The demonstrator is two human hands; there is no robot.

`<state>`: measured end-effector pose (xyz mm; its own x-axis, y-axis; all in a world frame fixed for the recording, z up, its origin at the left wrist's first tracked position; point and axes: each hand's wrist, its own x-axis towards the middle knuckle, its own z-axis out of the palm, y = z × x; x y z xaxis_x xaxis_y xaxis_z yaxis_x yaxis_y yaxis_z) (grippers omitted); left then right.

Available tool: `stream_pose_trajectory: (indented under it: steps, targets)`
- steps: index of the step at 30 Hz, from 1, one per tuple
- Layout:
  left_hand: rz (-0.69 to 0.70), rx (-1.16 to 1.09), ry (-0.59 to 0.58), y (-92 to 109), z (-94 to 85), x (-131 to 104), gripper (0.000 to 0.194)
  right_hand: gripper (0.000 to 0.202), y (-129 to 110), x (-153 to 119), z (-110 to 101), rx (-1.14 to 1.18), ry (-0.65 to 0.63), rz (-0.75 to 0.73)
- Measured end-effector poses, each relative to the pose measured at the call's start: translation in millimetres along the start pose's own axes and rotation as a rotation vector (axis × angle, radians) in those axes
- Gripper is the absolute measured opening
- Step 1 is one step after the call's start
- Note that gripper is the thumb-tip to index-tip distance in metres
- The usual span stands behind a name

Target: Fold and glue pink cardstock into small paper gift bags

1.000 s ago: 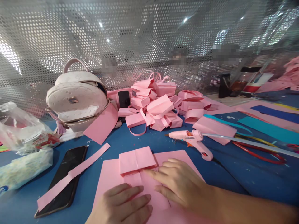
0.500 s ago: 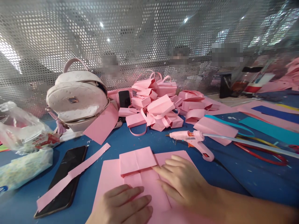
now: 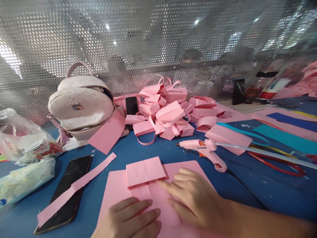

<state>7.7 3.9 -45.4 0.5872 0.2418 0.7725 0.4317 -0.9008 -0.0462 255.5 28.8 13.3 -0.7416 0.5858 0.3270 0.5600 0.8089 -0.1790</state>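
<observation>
A folded pink paper piece (image 3: 145, 171) lies on larger pink sheets (image 3: 114, 188) on the blue table, its far flap folded over. My left hand (image 3: 131, 219) presses flat on the near part of the paper, fingers pointing right. My right hand (image 3: 195, 196) lies flat beside it, fingertips touching the paper just below the folded flap. Neither hand holds anything.
A pink glue gun (image 3: 205, 150) lies just beyond my right hand. A heap of finished pink paper bags (image 3: 168, 112) sits behind it. A phone (image 3: 65, 191) with a pink strip (image 3: 74, 188) across it lies at left, beside a pale backpack (image 3: 80, 102) and plastic bags (image 3: 22, 155). A perforated metal screen (image 3: 158, 43) closes the back.
My right hand's fingertips slid right along the fold, then back left. The left hand stays pressed on the paper. The view shifted slightly.
</observation>
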Motion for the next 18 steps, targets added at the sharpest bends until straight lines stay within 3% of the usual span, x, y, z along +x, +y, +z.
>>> stream_pose_trajectory:
  steps: [5,11,15,18]
  targets:
    - [0.025,-0.004,-0.052,-0.2,-6.6,2.7,0.022,0.038,2.5,0.1,1.6,-0.090,0.001,0.034]
    - [-0.018,-0.020,-0.258,1.8,-29.7,19.7,0.022,0.047,-1.5,-6.2,5.8,-0.026,-0.031,-0.049]
    - [-0.012,-0.017,-0.248,1.3,-27.3,19.0,0.023,0.052,-3.1,-7.8,6.0,0.015,-0.012,-0.063]
    - [0.033,0.001,-0.155,0.0,-17.5,11.9,0.024,0.047,-0.8,-6.3,3.3,0.024,-0.043,-0.048]
